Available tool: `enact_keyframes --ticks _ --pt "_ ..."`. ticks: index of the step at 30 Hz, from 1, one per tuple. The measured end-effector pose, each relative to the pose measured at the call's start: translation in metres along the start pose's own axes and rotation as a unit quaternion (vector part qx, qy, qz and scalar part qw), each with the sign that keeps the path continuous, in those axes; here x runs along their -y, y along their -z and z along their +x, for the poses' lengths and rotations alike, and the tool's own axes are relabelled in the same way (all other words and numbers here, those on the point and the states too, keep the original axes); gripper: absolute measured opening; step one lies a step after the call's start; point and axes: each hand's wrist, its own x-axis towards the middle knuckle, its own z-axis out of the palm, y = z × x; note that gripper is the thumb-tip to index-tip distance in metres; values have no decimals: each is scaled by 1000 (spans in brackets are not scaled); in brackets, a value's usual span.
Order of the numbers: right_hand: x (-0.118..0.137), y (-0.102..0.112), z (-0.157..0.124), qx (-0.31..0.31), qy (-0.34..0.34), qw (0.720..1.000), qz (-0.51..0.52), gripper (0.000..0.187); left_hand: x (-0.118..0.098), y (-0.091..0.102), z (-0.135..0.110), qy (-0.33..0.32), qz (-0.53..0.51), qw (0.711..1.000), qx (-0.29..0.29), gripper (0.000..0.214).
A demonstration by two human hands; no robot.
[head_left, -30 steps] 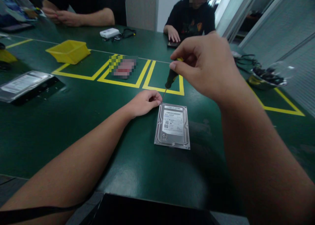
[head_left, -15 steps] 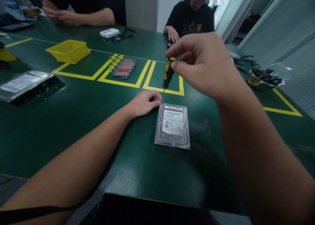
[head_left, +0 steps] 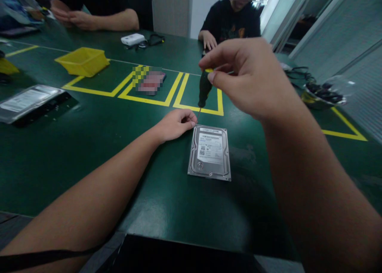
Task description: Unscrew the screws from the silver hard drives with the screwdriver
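While the right hand point(head_left: 247, 80) grips the screwdriver point(head_left: 204, 90) and the left hand point(head_left: 174, 124) curls, hold unclear, at the hard drive's point(head_left: 210, 151) corner, press straight and turn steadily.

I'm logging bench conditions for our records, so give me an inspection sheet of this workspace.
Surface: green table, marked with yellow tape outlines.
Job's things: hard drive flat, label up; screwdriver tilted, tip at its far left corner.
Clutter: second drive at left, small bits beside it; yellow bin; pixelated item; white device.
Hands: right hand grips the screwdriver handle; left hand has fingertips at that same corner; whether they pinch anything is unclear.
Cables: black cable by the white device; tub at right holds dark, cable-like items.
Surroundings: two people across the table.
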Motion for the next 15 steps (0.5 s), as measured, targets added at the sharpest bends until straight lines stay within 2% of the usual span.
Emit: enact_keyframes --ticks 3,7,15 --pt "-3 2 3 7 -22 1000 -10 28 0 0 0 3 -1 1000 -2 9" --pt "-3 0 2 2 -18 1000 -3 29 -1 0 0 4 5 1000 -4 8" --pt "0 3 -4 1 -19 995 -98 29 0 0 0 -3 1 1000 -4 7"
